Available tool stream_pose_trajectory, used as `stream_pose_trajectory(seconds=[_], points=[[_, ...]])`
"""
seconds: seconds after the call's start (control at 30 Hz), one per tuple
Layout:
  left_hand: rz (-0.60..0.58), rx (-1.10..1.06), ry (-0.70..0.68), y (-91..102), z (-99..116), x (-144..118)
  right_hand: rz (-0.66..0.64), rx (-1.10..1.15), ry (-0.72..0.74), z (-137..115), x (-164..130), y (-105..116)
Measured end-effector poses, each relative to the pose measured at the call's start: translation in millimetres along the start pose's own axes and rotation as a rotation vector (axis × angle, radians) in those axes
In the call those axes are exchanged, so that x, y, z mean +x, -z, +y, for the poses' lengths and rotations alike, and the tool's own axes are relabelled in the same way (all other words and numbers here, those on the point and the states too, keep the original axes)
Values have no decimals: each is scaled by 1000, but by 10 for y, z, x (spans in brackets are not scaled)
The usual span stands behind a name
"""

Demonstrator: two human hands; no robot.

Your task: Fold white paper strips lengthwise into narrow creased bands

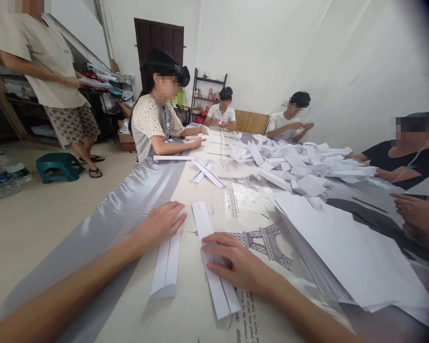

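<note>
Two long folded paper strips lie side by side on the tablecloth in front of me, each with a crease line along its length. My left hand (162, 220) rests over the far end of the left paper strip (164, 267), its fingers bent a little and the thumb apart; that end is hidden under it. The near end of this strip curls up slightly. On the right paper strip (218, 281), my right hand (236, 259) lies with its fingers spread across the middle. Both hands touch the paper from above.
A stack of white sheets (346, 252) lies to the right, with a big heap of folded papers (300, 164) behind it. Crossed paper strips (209, 172) lie ahead. Several people sit around the table, and one person stands at left near a green stool (59, 166).
</note>
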State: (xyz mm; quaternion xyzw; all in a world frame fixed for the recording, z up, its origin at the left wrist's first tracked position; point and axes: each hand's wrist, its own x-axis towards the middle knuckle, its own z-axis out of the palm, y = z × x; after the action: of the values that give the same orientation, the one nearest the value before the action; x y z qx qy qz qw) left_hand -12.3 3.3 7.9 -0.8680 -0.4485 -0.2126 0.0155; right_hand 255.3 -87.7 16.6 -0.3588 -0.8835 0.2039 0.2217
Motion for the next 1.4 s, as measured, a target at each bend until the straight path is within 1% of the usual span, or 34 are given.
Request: stream_pose_trajectory(seconds=[0.03, 0.1, 0.2, 0.3, 0.37, 0.43, 0.53, 0.67, 0.73, 0.83, 0.93, 1.07, 1.17, 1.27, 1.4], points=[[-33, -10, -74, -15, -5, -31, -5, -11, 5, -16, 1, -7], [-34, 3, -141, -79, 30, -73, -16, -30, 19, -46, 10, -29], [3, 24, -135, -181, 169, -71, -45, -43, 55, -90, 37, -68], [19, 64, -109, -225, 299, -33, -93, -50, 66, -125, 56, -92], [11, 72, -140, -238, 330, -24, -110, -60, 62, -141, 56, -101], [-2, 65, -182, -250, 315, -38, -117, -74, 56, -149, 50, -110], [-31, 31, -202, -262, 261, -78, -118, -93, 46, -155, 45, -126], [-104, -43, -151, -238, 241, -99, -119, -106, 40, -163, 53, -134], [-121, -57, -111, -221, 259, -92, -116, -113, 36, -170, 54, -132], [-86, -58, -77, -216, 288, -80, -119, -123, 31, -174, 51, -132], [-42, -52, -125, -241, 291, -78, -112, -129, 30, -157, 53, -145], [-26, -8, -175, -262, 282, -77, -108, -149, 34, -134, 50, -160], [-16, -12, -170, -232, 299, -70, -98, -201, 102, -178, 11, -139], [-12, -32, -124, -183, 328, -62, -111, -247, 242, -269, -44, -91], [-56, 17, -111, -152, 348, -55, -139, -302, 391, -346, -83, -42]])
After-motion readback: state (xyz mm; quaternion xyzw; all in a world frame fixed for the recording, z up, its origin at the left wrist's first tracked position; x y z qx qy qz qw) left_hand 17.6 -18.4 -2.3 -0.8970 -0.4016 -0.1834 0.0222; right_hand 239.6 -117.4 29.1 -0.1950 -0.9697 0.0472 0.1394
